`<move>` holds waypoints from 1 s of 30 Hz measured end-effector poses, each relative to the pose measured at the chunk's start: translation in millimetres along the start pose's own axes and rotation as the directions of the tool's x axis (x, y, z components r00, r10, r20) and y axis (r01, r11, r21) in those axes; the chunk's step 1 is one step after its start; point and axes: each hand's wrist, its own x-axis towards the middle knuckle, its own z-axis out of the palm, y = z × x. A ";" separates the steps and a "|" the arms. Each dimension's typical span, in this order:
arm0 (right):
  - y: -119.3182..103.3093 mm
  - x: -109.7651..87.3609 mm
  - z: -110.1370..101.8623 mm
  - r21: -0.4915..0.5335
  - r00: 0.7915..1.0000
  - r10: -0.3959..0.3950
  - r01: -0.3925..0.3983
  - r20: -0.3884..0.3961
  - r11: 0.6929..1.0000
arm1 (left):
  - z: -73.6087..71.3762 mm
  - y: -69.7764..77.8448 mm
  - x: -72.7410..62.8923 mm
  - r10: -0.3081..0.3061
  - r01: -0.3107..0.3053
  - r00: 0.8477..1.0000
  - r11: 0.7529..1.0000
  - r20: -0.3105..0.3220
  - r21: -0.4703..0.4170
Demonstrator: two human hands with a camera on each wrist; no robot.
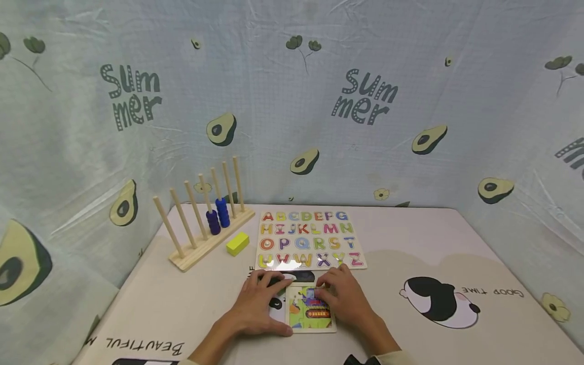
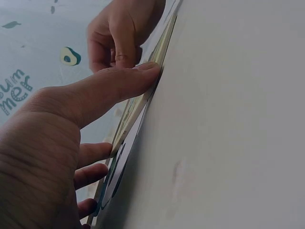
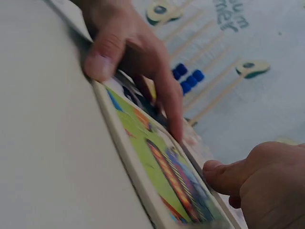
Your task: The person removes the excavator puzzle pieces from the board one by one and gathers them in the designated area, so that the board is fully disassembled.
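Observation:
A small wooden-framed jigsaw puzzle (image 1: 311, 309) lies flat near the table's front, showing a colourful tracked digger on green. My left hand (image 1: 259, 305) holds it by its left side, the thumb at the near edge and the index finger at the far left corner. The same thumb (image 2: 138, 76) rests along the frame's near edge in the left wrist view. Over the far right part of the picture is my right hand (image 1: 345, 296), fingers bent and thumb touching the puzzle. Whether a piece sits under those fingertips is hidden.
Behind the puzzle lies an alphabet board (image 1: 310, 241) with coloured letters. To its left are a yellow block (image 1: 238, 244) and a wooden peg stand (image 1: 212, 246) with dark blue beads (image 1: 213, 222) on two upright pegs. A printed cloth (image 1: 292, 101) hangs behind the table.

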 end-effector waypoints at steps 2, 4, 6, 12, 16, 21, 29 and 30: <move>-4.9 1.7 4.1 -0.029 0.999 -0.041 0.042 0.027 0.999 | 0.2 -0.6 0.5 0.001 -0.001 1.000 1.000 0.002 0.000; -8.3 2.6 7.9 -0.040 0.996 -0.065 0.067 0.055 0.997 | 0.3 -1.0 0.9 0.004 -0.004 1.000 1.000 0.003 -0.002; -10.6 3.0 11.5 -0.041 0.993 -0.076 0.080 0.094 0.996 | 0.6 -1.5 1.1 0.006 -0.006 1.000 1.000 0.004 0.000; -18.8 3.4 17.3 -0.043 0.979 -0.068 0.077 0.191 0.996 | -0.1 -1.0 0.4 0.008 -0.008 1.000 1.000 -0.005 0.006; -24.1 4.6 18.2 -0.032 0.972 -0.038 0.046 0.230 0.998 | -0.7 0.0 -0.8 0.012 -0.012 1.000 1.000 -0.008 0.007; -26.9 7.9 20.4 -0.025 0.964 -0.030 0.038 0.263 0.999 | -0.9 0.3 -1.7 0.013 -0.013 1.000 1.000 -0.013 0.001; -29.2 13.9 21.6 -0.054 0.954 0.013 0.003 0.299 0.999 | -0.2 -0.5 -1.2 0.013 -0.013 1.000 1.000 -0.010 -0.005; -29.8 14.7 21.6 -0.061 0.952 0.020 -0.001 0.305 0.998 | -0.2 -0.4 -1.1 0.014 -0.014 1.000 1.000 -0.009 -0.006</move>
